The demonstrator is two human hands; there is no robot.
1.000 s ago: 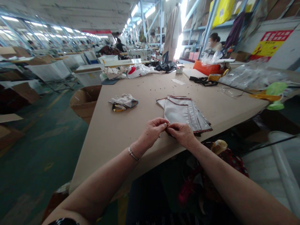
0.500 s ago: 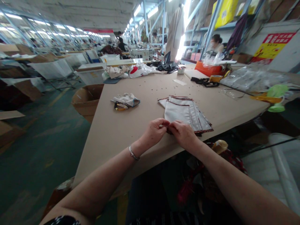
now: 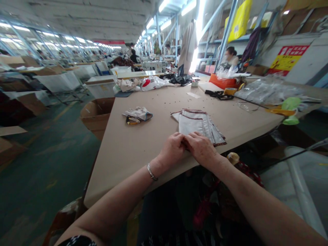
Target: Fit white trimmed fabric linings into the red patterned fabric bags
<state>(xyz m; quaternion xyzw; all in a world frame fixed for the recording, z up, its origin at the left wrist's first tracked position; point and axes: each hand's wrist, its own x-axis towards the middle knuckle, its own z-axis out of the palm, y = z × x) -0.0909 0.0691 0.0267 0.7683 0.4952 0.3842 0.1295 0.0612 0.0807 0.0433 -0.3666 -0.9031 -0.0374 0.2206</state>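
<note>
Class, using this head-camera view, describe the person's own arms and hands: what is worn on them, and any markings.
Both the left hand and the right hand are bare. A thin silver bracelet circles the left wrist; the right wrist shows none. The forearms are bare, and a black-and-white patterned sleeve shows at the bottom edge on the left arm.

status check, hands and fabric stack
Left hand and right hand together, grip hidden. White piped fabric stack at their fingers, on the table. Crumpled white cloth lies apart, leftward.
</note>
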